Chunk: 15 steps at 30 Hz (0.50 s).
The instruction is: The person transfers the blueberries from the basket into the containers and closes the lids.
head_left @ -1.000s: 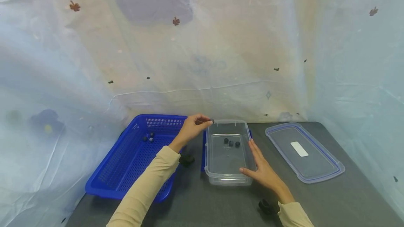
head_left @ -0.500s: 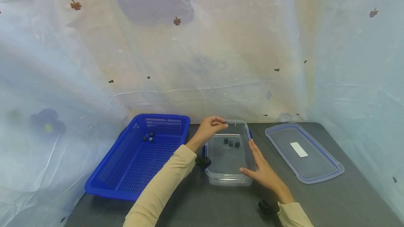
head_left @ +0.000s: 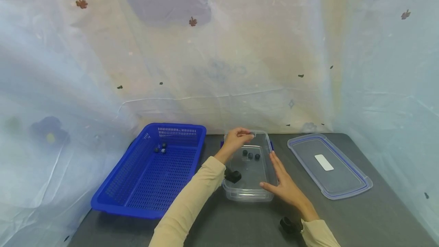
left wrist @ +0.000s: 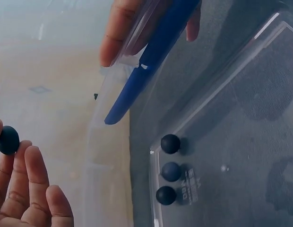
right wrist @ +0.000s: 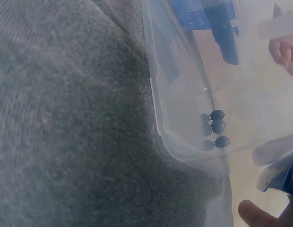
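A clear plastic container (head_left: pixel 247 197) stands on the dark table, with three dark balls (head_left: pixel 250 156) lying in its far half. They also show in the left wrist view as balls (left wrist: pixel 169 170) and in the right wrist view as balls (right wrist: pixel 215 127). My left hand (head_left: pixel 247 135) hovers over the container's far left corner and pinches a fourth dark ball (left wrist: pixel 7 140) at its fingertips. My right hand (head_left: pixel 274 171) lies with straight fingers against the container's right wall and holds nothing.
A blue mesh basket (head_left: pixel 137 197) with a few dark balls (head_left: pixel 160 149) sits left of the container. The clear lid (head_left: pixel 343 186) lies to the right. Pale plastic sheeting hangs close behind and on both sides.
My left hand has carried the ball rightwards, from the basket's right edge to above the container's far left corner. The right hand and the container have stayed put.
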Motion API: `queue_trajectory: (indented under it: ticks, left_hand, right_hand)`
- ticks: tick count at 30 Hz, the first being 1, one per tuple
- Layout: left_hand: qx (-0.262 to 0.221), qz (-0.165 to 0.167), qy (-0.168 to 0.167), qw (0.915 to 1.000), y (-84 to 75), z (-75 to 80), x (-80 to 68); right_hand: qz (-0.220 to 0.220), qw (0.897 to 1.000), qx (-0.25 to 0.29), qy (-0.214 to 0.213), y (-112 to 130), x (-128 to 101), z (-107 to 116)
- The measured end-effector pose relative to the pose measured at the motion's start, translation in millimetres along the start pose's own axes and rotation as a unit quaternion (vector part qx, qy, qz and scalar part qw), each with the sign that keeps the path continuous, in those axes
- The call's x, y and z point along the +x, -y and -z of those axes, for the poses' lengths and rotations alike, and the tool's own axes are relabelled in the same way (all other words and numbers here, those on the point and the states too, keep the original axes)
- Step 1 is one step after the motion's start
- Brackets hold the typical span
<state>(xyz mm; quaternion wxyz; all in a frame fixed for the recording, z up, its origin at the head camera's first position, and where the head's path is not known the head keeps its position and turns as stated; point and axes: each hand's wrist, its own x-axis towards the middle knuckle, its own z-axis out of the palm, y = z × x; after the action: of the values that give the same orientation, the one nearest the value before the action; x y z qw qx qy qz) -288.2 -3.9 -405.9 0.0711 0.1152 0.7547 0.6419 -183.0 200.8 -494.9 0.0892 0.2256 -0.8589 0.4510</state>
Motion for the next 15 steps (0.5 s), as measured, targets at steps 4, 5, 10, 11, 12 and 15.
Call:
queue_trajectory:
  ticks: [4, 5, 10, 11, 12, 15]
  left_hand:
    - [0.0, 0.01, -0.007, 0.9999, 2.4, -9.8, 2.2]
    - [0.002, 0.01, -0.008, 0.9999, 3.3, -12.2, 2.8]
    - [0.017, 0.012, -0.015, 0.9997, 9.6, -22.2, 7.5]
    - [0.018, 0.014, -0.017, 0.9996, 10.9, -23.7, 8.6]
    - [0.018, 0.015, -0.02, 0.9995, 12.2, -25.0, 9.6]
    - [0.014, 0.021, -0.03, 0.9992, 14.8, -27.9, 11.7]
  right_hand:
    - [-0.003, 1.0, 0.001, 0.002, 0, 0, 1]
    - [-0.004, 1.0, 0.001, 0.002, 0, 0, 1]
    - [-0.006, 1.0, 0.003, 0.002, 1, 0, 2]
    - [-0.005, 1.0, 0.003, 0.001, 1, 0, 1]
    - [-0.004, 1.0, 0.004, 0.0, 2, 0, 1]
    - [-0.002, 1.0, 0.007, -0.001, 2, 0, 1]
